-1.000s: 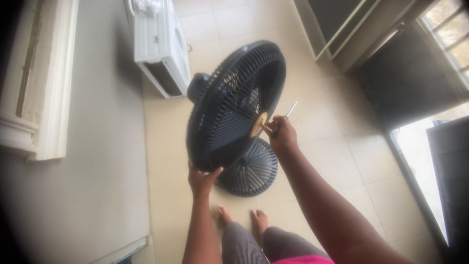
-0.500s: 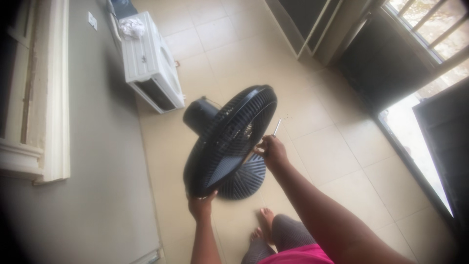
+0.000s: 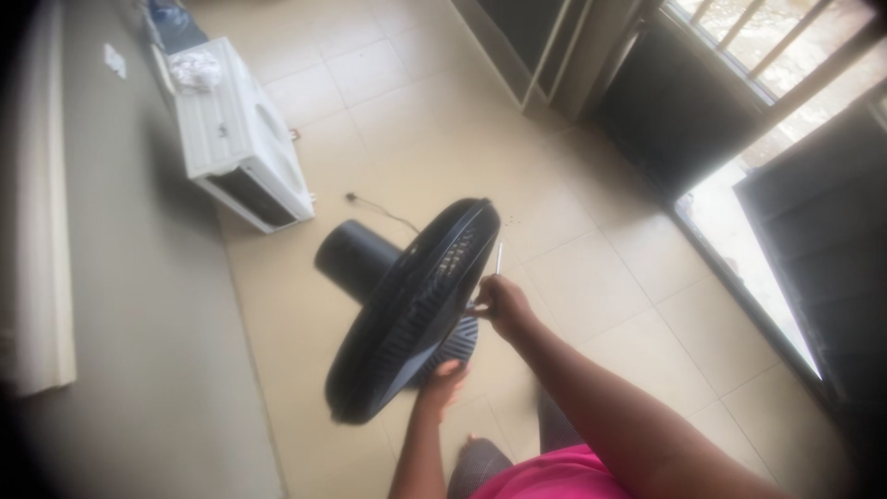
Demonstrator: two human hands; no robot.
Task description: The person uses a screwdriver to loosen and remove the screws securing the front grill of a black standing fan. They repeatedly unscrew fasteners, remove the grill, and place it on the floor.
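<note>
While the left hand point(image 3: 442, 381) grips one black fan point(image 3: 407, 310), the right hand point(image 3: 500, 305) pinches one screwdriver point(image 3: 498, 260).

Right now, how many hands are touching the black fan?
2. The left hand grips the lower rim of the fan's grille. The right hand, holding a thin screwdriver-like tool, presses at the grille's front centre. No other hands show.

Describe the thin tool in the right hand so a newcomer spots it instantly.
Start at the big black fan tilted over the tiled floor. At the front of its grille is the right hand; the slim silver rod sticks up from that fist. It is the only thin, pale, straight item beside the dark grille.
</note>
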